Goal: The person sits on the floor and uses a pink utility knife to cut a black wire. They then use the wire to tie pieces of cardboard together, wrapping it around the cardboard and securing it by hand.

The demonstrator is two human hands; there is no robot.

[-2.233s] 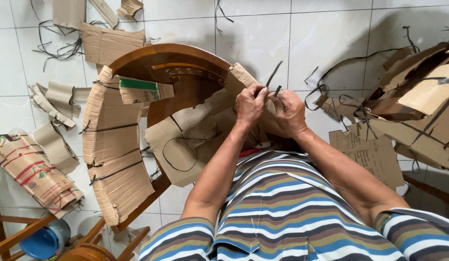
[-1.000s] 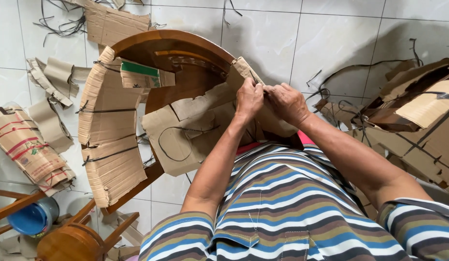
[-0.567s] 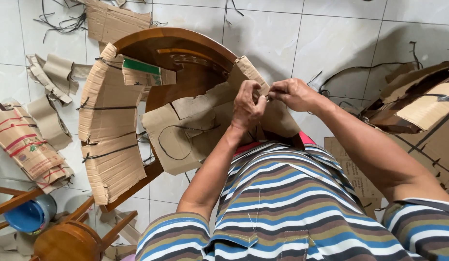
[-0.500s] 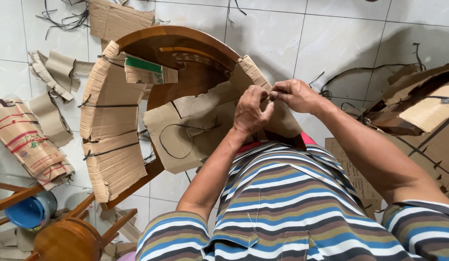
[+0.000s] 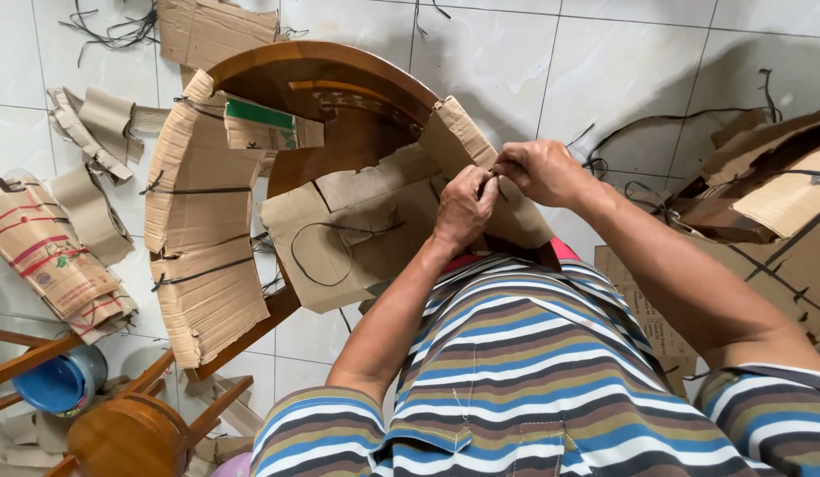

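White floor tiles back both hands, left hand and right hand, fingers pinching a cardboard wrapping edge at mid-frame, over a wooden chair.

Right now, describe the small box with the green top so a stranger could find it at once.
Start at the curved wooden chair lying on the tiled floor. Just inside its arch, left of the hands, sits the small cardboard box. Its green top sets it apart from the plain brown cardboard around it.

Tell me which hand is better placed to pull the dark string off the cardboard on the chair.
Probably the right hand: its fingertips pinch the dark string at the cardboard wrap, while the left hand steadies that cardboard from below.
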